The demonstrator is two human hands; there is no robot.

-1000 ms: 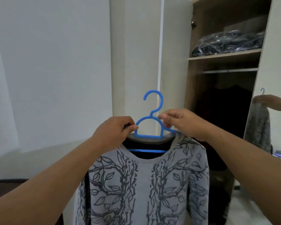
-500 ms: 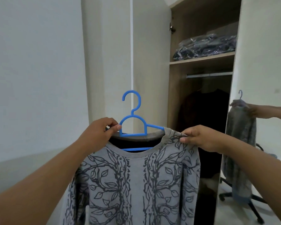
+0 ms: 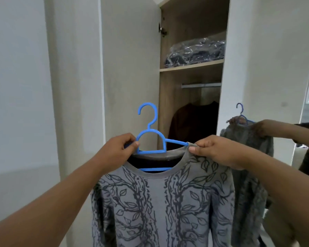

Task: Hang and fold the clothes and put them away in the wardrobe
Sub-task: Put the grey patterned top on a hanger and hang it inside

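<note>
The grey leaf-print sweater [image 3: 164, 207] hangs on the blue hanger [image 3: 151, 138] before the open wardrobe [image 3: 194, 65], left hand [image 3: 118, 150] gripping the hanger, right hand [image 3: 216, 148] pinching the collar, so hooking it onto the rail [image 3: 201, 85] looks next.

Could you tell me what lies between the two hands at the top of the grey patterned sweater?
In the head view, the blue plastic hanger's loop and right arm span between the left hand and right hand, above the sweater's collar.
</note>
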